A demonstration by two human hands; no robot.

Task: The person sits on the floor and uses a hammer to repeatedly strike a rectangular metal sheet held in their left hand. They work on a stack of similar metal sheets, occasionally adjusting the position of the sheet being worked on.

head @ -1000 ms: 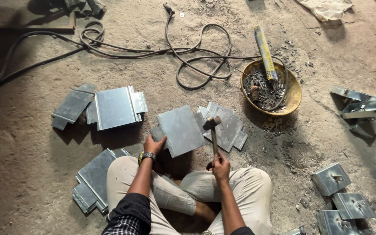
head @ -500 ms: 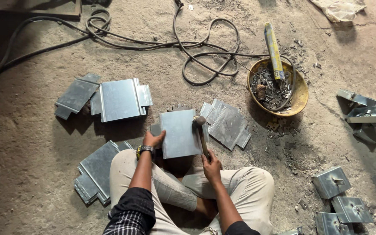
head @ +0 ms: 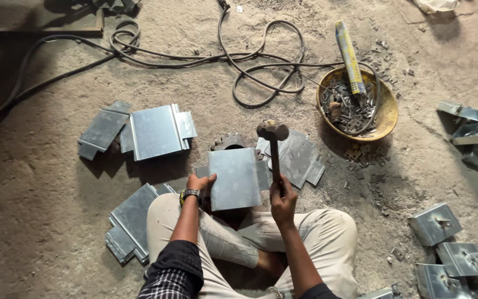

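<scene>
- The lower part of the hammer (head: 273, 145) handle is hidden inside the closed right hand (head: 282, 200).
- The left edge of the held metal plate (head: 235, 178) is covered by the fingers of the left hand (head: 199, 184).
- A toothed dark piece (head: 228, 142) is largely hidden behind that plate; its kind cannot be told.
- The stack of plates (head: 130, 220) beside the left knee is partly covered by the leg.
- The contents of the yellow bowl (head: 387, 113) are too small to be told apart.
- The black cable (head: 40, 77) is cut off by the left edge.
- The bent brackets (head: 474, 128) are cut off by the right edge, and the folded pieces (head: 452, 260) by the bottom edge.
</scene>
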